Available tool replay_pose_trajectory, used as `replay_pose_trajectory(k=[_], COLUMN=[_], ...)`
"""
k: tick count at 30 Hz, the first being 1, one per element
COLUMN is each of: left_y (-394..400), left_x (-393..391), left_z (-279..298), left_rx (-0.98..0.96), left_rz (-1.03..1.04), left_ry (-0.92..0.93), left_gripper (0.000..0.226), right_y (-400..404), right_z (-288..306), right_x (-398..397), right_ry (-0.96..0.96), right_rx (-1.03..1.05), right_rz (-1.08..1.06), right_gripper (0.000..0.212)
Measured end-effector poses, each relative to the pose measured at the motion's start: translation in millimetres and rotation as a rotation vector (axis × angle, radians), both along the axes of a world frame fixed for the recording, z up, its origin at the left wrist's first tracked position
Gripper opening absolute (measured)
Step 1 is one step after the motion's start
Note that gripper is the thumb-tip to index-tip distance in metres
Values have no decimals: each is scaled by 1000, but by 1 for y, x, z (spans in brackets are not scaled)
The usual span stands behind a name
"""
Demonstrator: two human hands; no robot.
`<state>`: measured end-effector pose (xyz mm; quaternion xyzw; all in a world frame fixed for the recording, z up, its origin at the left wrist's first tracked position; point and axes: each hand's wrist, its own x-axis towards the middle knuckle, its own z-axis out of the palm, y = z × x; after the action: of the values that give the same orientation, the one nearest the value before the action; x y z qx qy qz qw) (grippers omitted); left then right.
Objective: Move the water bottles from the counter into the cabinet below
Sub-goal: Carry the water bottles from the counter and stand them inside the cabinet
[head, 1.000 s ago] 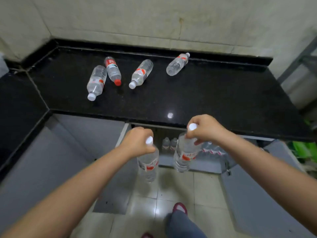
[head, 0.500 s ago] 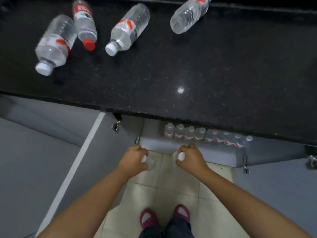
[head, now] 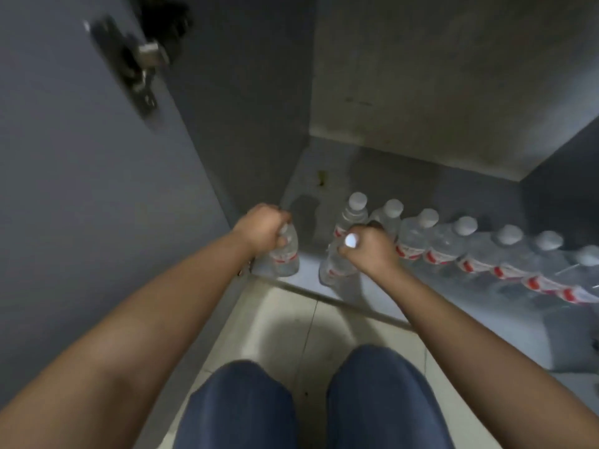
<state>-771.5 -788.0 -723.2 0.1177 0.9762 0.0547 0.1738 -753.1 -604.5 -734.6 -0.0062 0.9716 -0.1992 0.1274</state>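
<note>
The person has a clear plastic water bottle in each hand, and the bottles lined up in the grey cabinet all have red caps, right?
Not quite: the head view shows white caps on the row of clear plastic water bottles in the grey cabinet, not red; only their labels carry red. The left hand and the right hand do each hold a bottle.

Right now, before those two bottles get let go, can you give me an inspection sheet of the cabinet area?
Surface: grey cabinet floor, bare patch behind the left bottle.
Job's things: two clear plastic water bottles with red-and-white labels, left bottle and right bottle, both upright at the front edge; row of matching stored bottles stretching right.
Clutter: nothing seen.
Hands: left hand and right hand each grip a bottle top.
Cables: nothing seen.
Surroundings: open grey cabinet door with metal hinge; pale tiled floor; knees in blue trousers.
</note>
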Motion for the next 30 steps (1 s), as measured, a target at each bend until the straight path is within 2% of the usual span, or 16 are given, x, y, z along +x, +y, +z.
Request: replay_pose_trajectory(k=[3,7,11,14,17,21,30], left_y=[-2,1,4,0,0,-4,0], left_x=[-4,-10,-7,-8,-6,-7,-3], left_z=[-17,-18,-22,-29,-33,-37,-41], left_rx=[-7,37,33,31,33,-30,-48], left_rz=[3,73,99,78,112,180,83], left_ry=[49,79,15,11,64,135,143], left_gripper=[41,32,56,58,54,53,55], right_y=[-6,-16,-15,-11,-13,-19,-44], right_z=[-21,-22,-20,-23,-20,-11,-1], right_x=[-9,-17,-13,-12,-20,-31,-60], right_ry=[39,42,119,155,169,127,45], right_rx=[4,88,203,216,257,299,240], right_rz=[-15,-1,201,324,377,446,310], right_gripper=[25,31,46,58,49,24,26])
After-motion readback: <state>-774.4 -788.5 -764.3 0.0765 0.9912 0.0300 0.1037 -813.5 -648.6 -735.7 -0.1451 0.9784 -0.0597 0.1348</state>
